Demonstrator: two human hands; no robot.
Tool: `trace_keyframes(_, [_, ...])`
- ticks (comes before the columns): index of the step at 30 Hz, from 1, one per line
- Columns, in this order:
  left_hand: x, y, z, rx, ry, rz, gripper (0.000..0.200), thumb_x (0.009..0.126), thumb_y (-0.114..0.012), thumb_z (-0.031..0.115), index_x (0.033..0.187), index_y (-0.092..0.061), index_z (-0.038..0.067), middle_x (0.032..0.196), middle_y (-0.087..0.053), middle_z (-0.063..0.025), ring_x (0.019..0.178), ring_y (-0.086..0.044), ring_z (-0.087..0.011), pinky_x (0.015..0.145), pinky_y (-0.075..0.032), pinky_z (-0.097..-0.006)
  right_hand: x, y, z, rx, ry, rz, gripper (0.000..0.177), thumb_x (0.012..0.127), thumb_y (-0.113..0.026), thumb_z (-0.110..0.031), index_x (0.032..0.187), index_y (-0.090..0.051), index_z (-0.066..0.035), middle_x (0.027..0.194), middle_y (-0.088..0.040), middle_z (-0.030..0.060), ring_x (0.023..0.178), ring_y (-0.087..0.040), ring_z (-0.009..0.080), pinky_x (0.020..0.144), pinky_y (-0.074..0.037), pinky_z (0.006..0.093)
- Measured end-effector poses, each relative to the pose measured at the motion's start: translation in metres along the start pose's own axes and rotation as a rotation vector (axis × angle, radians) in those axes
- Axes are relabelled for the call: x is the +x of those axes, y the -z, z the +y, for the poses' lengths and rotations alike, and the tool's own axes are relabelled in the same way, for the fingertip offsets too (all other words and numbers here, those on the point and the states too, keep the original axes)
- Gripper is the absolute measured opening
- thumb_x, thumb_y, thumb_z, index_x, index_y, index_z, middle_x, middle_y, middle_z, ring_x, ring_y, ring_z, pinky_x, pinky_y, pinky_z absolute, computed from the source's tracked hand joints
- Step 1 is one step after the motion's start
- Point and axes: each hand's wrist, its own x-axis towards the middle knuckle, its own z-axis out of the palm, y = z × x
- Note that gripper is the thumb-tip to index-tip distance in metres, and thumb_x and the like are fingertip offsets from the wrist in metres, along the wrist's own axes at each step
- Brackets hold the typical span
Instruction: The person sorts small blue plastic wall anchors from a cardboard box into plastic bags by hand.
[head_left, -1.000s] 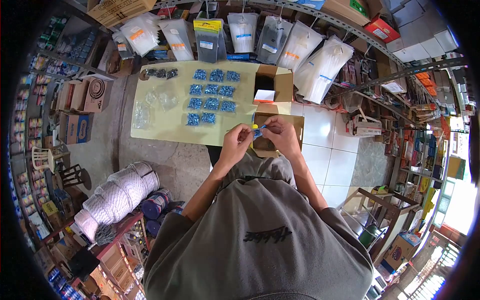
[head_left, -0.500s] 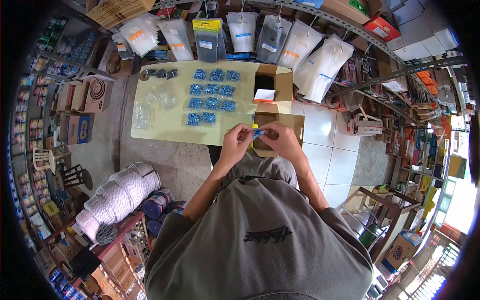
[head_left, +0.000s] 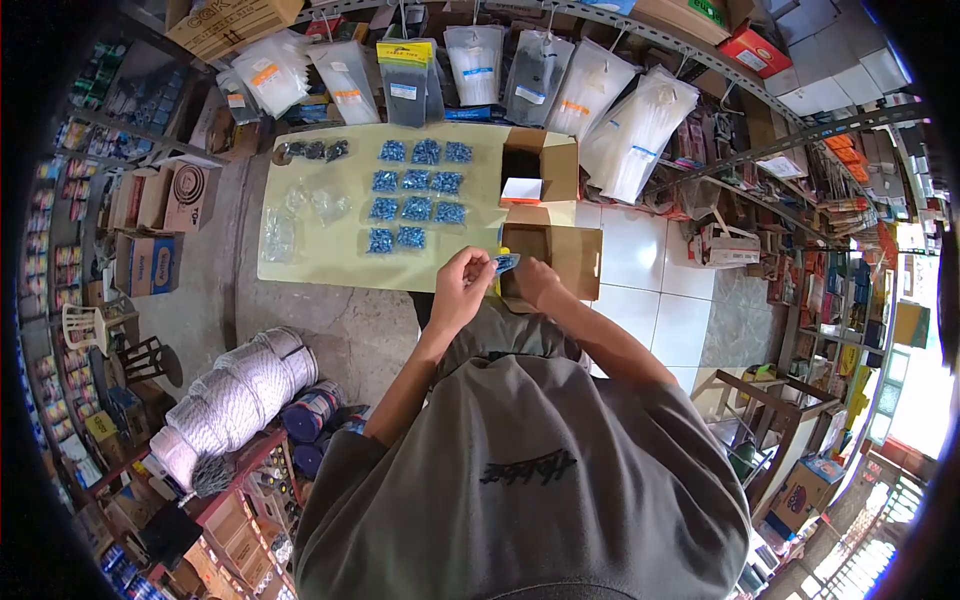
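Note:
My left hand [head_left: 464, 284] is closed on a small clear plastic bag with blue pieces in it [head_left: 507, 263], pinched at the fingertips near the table's front edge. My right hand [head_left: 541, 284] is apart from it, reaching down over the open cardboard box [head_left: 578, 262]; its fingertips are too dark and blurred to read. A bit of yellow [head_left: 505, 251] shows just behind the held bag. On the pale yellow table [head_left: 350, 262] lie several filled bags of small blue pieces [head_left: 416, 208] in rows. What the blue pieces are, I cannot make out.
A second open box [head_left: 553, 165] with dark contents and a white carton [head_left: 522, 190] stands farther back. Clear plastic bags [head_left: 325, 205] and dark-filled bags [head_left: 312, 150] lie at the table's left. Packs of cable ties [head_left: 640, 135] hang behind; rope [head_left: 240, 395] is at lower left.
My right hand has left the small bag and moved right and down over the near box. My left hand still holds the bag, slightly farther left. The view has shifted slightly.

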Motion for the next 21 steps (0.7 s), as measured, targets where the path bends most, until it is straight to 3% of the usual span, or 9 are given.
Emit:
trace_keyframes(1, [-0.001,0.000,0.000,-0.003,0.004,0.015,0.010,0.095,-0.063,0.008,0.092,-0.056,0.002,0.077,-0.056,0.0032,0.067,-0.054,-0.0029,0.059,-0.042,-0.0195,0.006,-0.001,-0.004,-0.073,-0.109,-0.161,0.021,0.084,-0.057,-0.015,0.096,-0.068,-0.002,0.097,-0.070,0.0176,0.090,-0.070,0.0309,0.077,-0.058,0.0390])
trace_keyframes(5, [-0.003,0.003,-0.006,-0.007,-0.003,0.042,0.010,0.095,-0.064,0.008,0.093,-0.056,0.002,0.080,-0.057,0.0015,0.068,-0.055,-0.0039,0.059,-0.043,-0.0196,0.020,-0.033,0.009,-0.129,-0.091,-0.150,0.023,0.088,-0.054,-0.016,0.101,-0.068,-0.003,0.099,-0.069,0.0168,0.092,-0.070,0.0307,0.077,-0.058,0.0412])
trace_keyframes(8, [-0.005,0.003,-0.006,-0.008,0.007,0.053,0.011,0.095,-0.064,0.008,0.094,-0.056,0.001,0.081,-0.057,0.0011,0.069,-0.055,-0.0042,0.060,-0.044,-0.0197,0.020,-0.048,0.022,-0.024,-0.075,-0.122,0.032,0.092,-0.053,-0.024,0.104,-0.067,0.002,0.105,-0.066,0.0240,0.088,-0.070,0.0329,0.072,-0.058,0.0424])
trace_keyframes(10, [-0.004,0.003,-0.005,-0.005,0.009,0.058,0.011,0.095,-0.064,0.008,0.094,-0.056,0.001,0.081,-0.056,0.0012,0.069,-0.055,-0.0042,0.060,-0.044,-0.0197,0.014,-0.051,0.017,-0.253,0.008,0.052,0.033,0.091,-0.054,-0.023,0.106,-0.066,0.004,0.104,-0.066,0.0250,0.084,-0.069,0.0334,0.068,-0.058,0.0410])
trace_keyframes(14, [-0.004,0.000,-0.003,-0.032,0.003,0.084,0.011,0.094,-0.064,0.007,0.091,-0.056,0.000,0.076,-0.055,0.0015,0.065,-0.050,-0.0024,0.057,-0.041,-0.0197,0.007,-0.036,0.007,-0.322,-0.026,0.025,0.027,0.090,-0.053,-0.019,0.107,-0.067,-0.004,0.109,-0.069,0.0182,0.095,-0.070,0.0307,0.077,-0.057,0.0403])
trace_keyframes(17, [-0.002,0.003,-0.003,0.016,0.015,0.067,0.011,0.095,-0.064,0.008,0.093,-0.056,0.001,0.080,-0.056,0.0020,0.068,-0.054,-0.0037,0.059,-0.043,-0.0196,0.014,-0.023,0.008,-0.244,-0.031,-0.001,0.024,0.086,-0.058,-0.019,0.100,-0.070,-0.003,0.100,-0.072,0.0186,0.093,-0.071,0.0280,0.077,-0.057,0.0418])
trace_keyframes(19, [-0.001,0.005,-0.003,0.010,0.011,0.077,0.011,0.095,-0.064,0.008,0.093,-0.056,0.002,0.080,-0.056,0.0022,0.067,-0.054,-0.0036,0.058,-0.043,-0.0195,0.021,-0.009,0.010,0.122,-0.119,-0.137,0.020,0.080,-0.065,-0.019,0.090,-0.072,-0.003,0.090,-0.072,0.0197,0.088,-0.072,0.0286,0.076,-0.057,0.0434])
trace_keyframes(20, [-0.001,0.006,-0.004,0.001,0.009,0.077,0.011,0.095,-0.064,0.008,0.092,-0.056,0.002,0.080,-0.055,0.0024,0.067,-0.054,-0.0034,0.058,-0.042,-0.0194,0.017,0.003,0.007,0.123,-0.116,-0.139,0.020,0.080,-0.065,-0.019,0.090,-0.072,-0.003,0.090,-0.072,0.0197,0.088,-0.072,0.0286,0.076,-0.057,0.0434])
trace_keyframes(21, [-0.001,0.006,-0.004,0.001,0.010,0.078,0.011,0.095,-0.064,0.008,0.092,-0.056,0.002,0.080,-0.055,0.0024,0.067,-0.054,-0.0034,0.058,-0.042,-0.0194,0.010,0.016,0.007,0.341,-0.080,-0.064,0.021,0.077,-0.068,-0.019,0.085,-0.069,0.000,0.082,-0.070,0.0196,0.080,-0.071,0.0277,0.071,-0.056,0.0392])
